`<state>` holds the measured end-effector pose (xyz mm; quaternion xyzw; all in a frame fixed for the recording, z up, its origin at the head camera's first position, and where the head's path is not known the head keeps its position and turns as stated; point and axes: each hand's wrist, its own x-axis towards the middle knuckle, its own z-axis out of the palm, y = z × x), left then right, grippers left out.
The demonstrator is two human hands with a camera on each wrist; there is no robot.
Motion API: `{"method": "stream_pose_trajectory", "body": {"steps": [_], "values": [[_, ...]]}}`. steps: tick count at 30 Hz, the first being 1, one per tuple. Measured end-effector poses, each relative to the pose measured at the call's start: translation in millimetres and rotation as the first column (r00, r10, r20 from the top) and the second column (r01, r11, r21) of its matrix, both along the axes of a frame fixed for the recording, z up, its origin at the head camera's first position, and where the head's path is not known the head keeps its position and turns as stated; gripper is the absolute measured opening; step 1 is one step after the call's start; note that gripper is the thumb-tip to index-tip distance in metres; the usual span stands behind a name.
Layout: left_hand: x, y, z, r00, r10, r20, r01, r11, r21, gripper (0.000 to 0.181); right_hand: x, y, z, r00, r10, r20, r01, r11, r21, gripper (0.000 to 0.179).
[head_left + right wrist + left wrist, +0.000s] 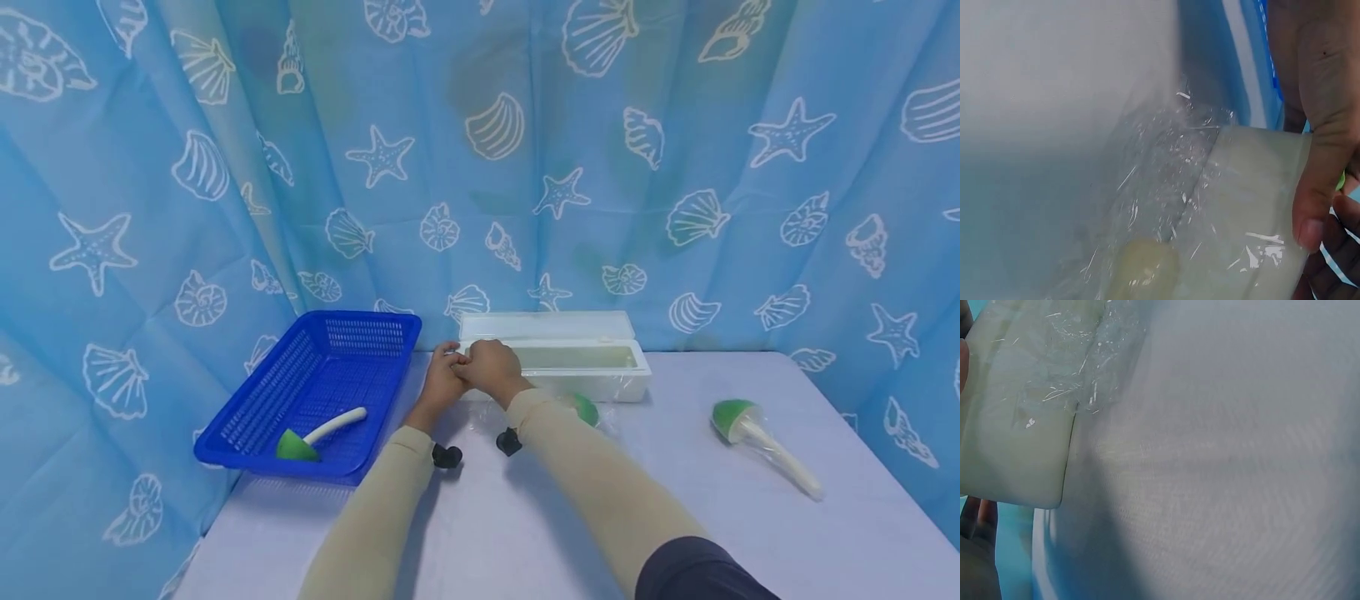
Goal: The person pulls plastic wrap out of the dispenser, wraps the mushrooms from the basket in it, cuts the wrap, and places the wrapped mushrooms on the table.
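A long, white plastic box (1016, 465) is lying on the white, cloth-covered desk (495, 517), its flat white lid (543, 325) standing open behind it. Both bare hands are meeting at the box's left end. The right grip (491, 367) is curling its fingers there, thumb resting on the box's front edge; the left grip (441, 383) is sitting just beside that end. I cannot tell whether either is clamping on anything, since the fingers are hiding one another.

Clear, crinkled plastic film (1147, 169) is draping over the box's front, covering a green-capped, white-stemmed object (585, 408) that is lying just in front of the box.

The film is looking like the chief hazard: it is bunching in front of the box, so an uneven tug could be splitting it crookedly or sticking it to itself. A hard sideways pull could be dragging the box along, or rolling the rounded object out of place. The beige right sleeve (592, 475) is crossing in front of the box, partly hiding that object, so a dipping forearm could be knocking it. The film-wrapped green-and-white object (735, 421), lying well right of the box, is facing little risk.
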<state>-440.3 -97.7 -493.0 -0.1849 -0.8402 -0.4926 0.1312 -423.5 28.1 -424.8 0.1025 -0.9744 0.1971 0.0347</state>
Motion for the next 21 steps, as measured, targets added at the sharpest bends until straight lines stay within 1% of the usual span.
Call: {"method": "stream_pose_trajectory", "body": {"steps": [1,5,10,12,18,20,21], "values": [[0.5,0.4,0.0,1.000,-0.003,0.005,0.003,1.000,0.007,0.008,-0.4,-1.4,-0.7,1.000,-0.011,0.000,0.011,1.000,0.013,0.042],[-0.1,1.6,0.6,1.000,0.002,0.001,-0.002,1.000,0.012,0.006,-2.6,-4.3,-0.7,0.999,-0.041,0.017,0.041,0.999,0.009,0.040],[1.4,1.6,3.2,0.999,0.045,0.010,-0.045,0.999,-0.010,0.012,-3.3,-2.1,1.5,0.999,-0.044,0.027,0.046,0.995,-0.088,0.037],[2.0,1.7,4.6,0.998,0.064,0.012,-0.063,0.998,-0.022,0.016,-3.7,-0.1,2.2,0.999,-0.037,0.038,0.041,0.993,-0.107,0.038],[3.4,3.6,5.6,0.996,0.084,0.015,-0.083,0.994,-0.074,0.022,-3.9,6.2,4.8,0.993,-0.030,0.110,0.047,0.987,-0.154,0.039],[3.7,4.6,6.0,0.995,0.093,0.035,-0.090,0.993,-0.083,0.023,-4.0,8.7,7.5,0.990,-0.026,0.138,0.048,0.986,-0.161,0.037],[3.9,4.8,6.2,0.994,0.098,0.047,-0.094,0.992,-0.084,0.023,-4.4,10.6,8.9,0.990,-0.031,0.139,0.052,0.988,-0.147,0.033]]}}
